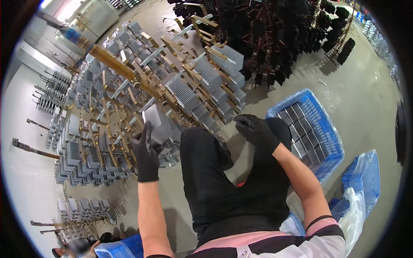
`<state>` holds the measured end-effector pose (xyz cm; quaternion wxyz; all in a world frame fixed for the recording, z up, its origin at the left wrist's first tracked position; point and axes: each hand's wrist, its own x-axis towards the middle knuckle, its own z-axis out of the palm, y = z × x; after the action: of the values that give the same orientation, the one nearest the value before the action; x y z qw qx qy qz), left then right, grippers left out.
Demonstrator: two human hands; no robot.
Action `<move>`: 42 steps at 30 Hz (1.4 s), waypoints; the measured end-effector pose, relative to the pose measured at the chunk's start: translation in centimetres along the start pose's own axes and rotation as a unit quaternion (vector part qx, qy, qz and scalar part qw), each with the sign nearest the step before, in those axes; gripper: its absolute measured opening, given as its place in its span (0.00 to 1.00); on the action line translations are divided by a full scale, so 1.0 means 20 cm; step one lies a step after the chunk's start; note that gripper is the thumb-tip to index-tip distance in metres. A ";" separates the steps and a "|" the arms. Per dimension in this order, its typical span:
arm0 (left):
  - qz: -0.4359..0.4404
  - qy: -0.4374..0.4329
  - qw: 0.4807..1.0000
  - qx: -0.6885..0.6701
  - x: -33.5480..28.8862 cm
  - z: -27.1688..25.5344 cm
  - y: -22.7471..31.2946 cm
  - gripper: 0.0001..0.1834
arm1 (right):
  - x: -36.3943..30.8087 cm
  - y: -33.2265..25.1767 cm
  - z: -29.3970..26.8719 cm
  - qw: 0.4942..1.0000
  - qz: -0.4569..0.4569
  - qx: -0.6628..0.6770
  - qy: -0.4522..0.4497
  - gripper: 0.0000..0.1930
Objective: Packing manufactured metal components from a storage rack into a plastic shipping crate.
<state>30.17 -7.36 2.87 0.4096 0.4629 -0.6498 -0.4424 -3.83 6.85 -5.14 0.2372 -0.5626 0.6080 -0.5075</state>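
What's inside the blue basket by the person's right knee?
Inside the blue basket lie rows of grey finned metal pieces. What's beneath them is covered, and the right knee hides part.

No legible txt, labels, brands or nos. in view. Far upper R, nr the edge of the round fisheye view, a small blue patch w/ a pale mark (359, 16), poss. a sign; too small & blurred to read.
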 end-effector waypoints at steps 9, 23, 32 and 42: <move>0.076 0.070 0.993 -0.048 -0.52 0.58 0.21 0.25 | -0.20 -0.58 -0.24 0.992 -0.018 0.100 -0.077 0.35; 0.402 -0.111 0.866 0.275 -0.35 0.92 0.34 0.32 | -0.88 0.36 -1.01 0.881 0.250 -0.211 0.342 0.35; 0.248 -0.078 0.926 0.275 -0.23 0.72 0.17 0.24 | -1.51 1.23 -1.00 0.763 0.460 -0.452 0.040 0.24; 0.225 -0.043 0.915 0.333 -0.21 0.64 0.17 0.22 | -1.52 1.36 -0.99 0.736 0.387 -0.547 0.096 0.18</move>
<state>18.33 -0.19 2.18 0.2920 0.3949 -0.8634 -0.1158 -25.19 37.91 -30.46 0.0052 -0.2601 0.9656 -0.0035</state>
